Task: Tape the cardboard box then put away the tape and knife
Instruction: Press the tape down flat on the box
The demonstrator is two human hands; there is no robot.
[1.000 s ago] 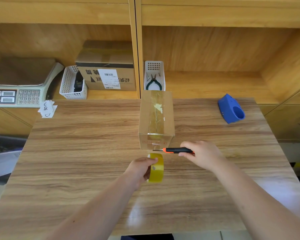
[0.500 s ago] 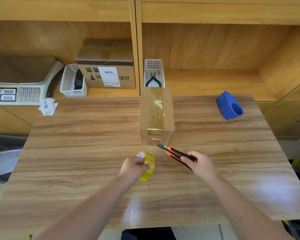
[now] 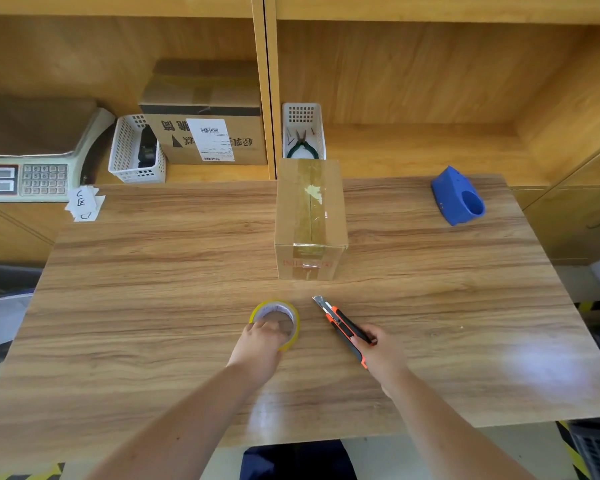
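Observation:
A small cardboard box (image 3: 309, 216) stands at the middle of the wooden table (image 3: 153, 271), with clear tape running along its top seam and down its near face. In front of it a yellowish tape roll (image 3: 289, 312) lies flat on the table, and my left hand (image 3: 260, 344) grips its near side. To its right, my right hand (image 3: 381, 351) holds an orange and black utility knife (image 3: 340, 323). The blade is out and points toward the box, low over the table.
A blue tape dispenser (image 3: 459, 197) sits at the table's far right. On the shelf behind are a white basket with pliers (image 3: 303, 133), another white basket (image 3: 136, 150), a labelled carton (image 3: 205, 126) and a scale (image 3: 25, 168). Paper slips (image 3: 84, 202) lie at the table's far left corner.
Both hands drew back from the box toward me. The tape roll went from upright to flat on the table, and the knife swung down to the right of it.

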